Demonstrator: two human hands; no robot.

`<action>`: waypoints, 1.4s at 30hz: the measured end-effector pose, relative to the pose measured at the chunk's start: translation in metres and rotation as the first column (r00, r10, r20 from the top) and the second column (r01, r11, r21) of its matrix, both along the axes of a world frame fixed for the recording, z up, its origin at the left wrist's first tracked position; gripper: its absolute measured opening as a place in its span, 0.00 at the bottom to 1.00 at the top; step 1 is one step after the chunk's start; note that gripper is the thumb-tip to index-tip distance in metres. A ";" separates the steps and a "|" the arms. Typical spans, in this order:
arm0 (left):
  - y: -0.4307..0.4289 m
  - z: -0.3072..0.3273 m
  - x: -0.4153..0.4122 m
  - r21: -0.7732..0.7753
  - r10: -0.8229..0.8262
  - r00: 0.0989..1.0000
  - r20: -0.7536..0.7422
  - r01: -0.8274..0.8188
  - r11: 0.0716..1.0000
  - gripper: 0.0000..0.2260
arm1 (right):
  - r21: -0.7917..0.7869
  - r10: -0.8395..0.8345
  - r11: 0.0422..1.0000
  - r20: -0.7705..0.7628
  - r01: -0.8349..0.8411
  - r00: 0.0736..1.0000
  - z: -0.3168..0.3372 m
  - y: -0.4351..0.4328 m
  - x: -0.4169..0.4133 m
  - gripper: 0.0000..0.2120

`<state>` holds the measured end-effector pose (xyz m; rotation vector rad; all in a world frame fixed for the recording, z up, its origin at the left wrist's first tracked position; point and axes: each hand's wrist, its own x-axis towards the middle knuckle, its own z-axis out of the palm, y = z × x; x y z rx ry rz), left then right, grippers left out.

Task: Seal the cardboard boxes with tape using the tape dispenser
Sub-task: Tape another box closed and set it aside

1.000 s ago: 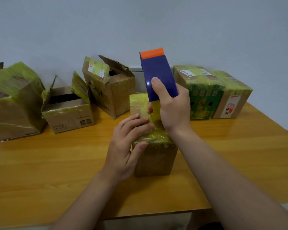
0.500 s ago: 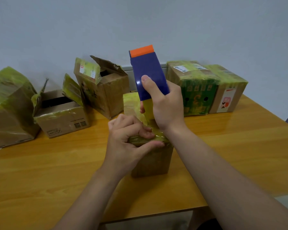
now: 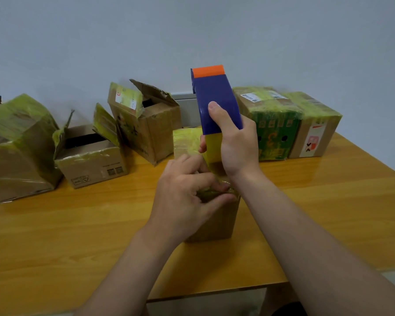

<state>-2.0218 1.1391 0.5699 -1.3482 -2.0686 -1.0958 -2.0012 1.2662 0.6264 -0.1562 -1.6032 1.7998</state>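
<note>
Tape dispenser [image 3: 215,99] gripped in right fingers [image 3: 202,145]

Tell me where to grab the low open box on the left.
I'd grip the low open box by its front wall, hooked over the open rim, from the front: that face is free; the large taped box and torn box crowd its sides.

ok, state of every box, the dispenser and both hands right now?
tape dispenser: upright, gripped by right hand, yellow tape running down to centre box.
centre box: closed, top taped, left hand pinching its near top edge.
large left box: taped over, crumpled.
low box: flaps open.
tall box: flaps open.
green box: closed, taped.
far-right box: closed, taped.
</note>
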 end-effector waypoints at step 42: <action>-0.012 -0.013 -0.009 0.117 -0.127 0.987 0.099 0.116 0.986 0.09 | 0.124 0.145 0.981 0.032 -0.148 0.989 -0.004 0.004 0.010 0.13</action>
